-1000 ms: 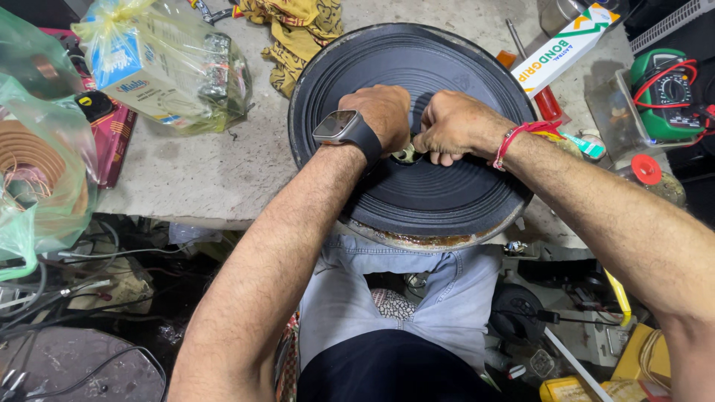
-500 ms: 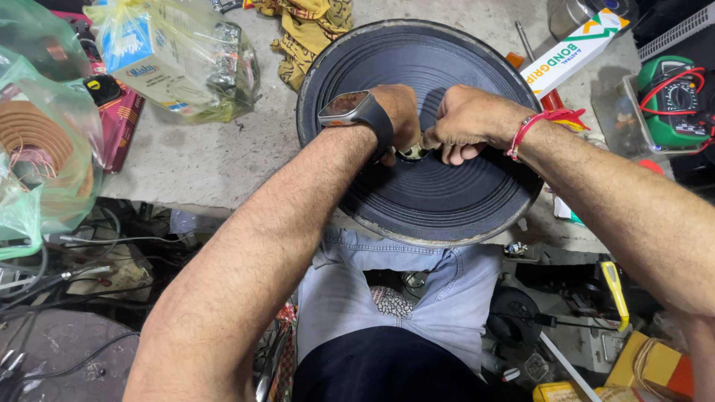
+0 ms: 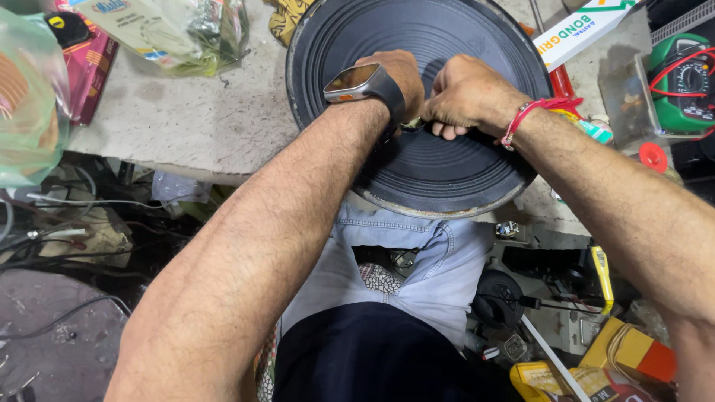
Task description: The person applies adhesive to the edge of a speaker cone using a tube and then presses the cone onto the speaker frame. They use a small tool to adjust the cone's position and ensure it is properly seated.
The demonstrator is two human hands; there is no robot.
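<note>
A large black speaker cone (image 3: pixel 447 171), ribbed in concentric rings, is seen lying flat on a pale worktop (image 3: pixel 186 123), its near rim overhanging the edge above a light blue shirt (image 3: pixel 417 260). Both hands are met at the middle of the cone. The left hand (image 3: pixel 398 74), with a dark smartwatch (image 3: pixel 357 82) strapped at the wrist, is curled knuckles-up, its fingers bent down onto the cone's centre. The right hand (image 3: pixel 465 93), a red thread band (image 3: pixel 532 115) tied at its wrist, is likewise clenched, its fingertips (image 3: pixel 443 130) pressed beside those of the left. A small pale object is glimpsed between the two sets of fingertips, but what it is, and which hand has it pinched, cannot be told. Beyond the left fingers, a clear plastic bag (image 3: pixel 171 30) of packets is laid on the worktop, with a magenta box (image 3: pixel 93 71) further out. Beyond the right fingers, a white and green carton (image 3: pixel 585 30) is leant against the cone's rim, and a green multimeter (image 3: pixel 685 82) with red leads is set well apart. Below the right forearm, a yellow-handled tool (image 3: pixel 602 272) is seen among clutter.
</note>
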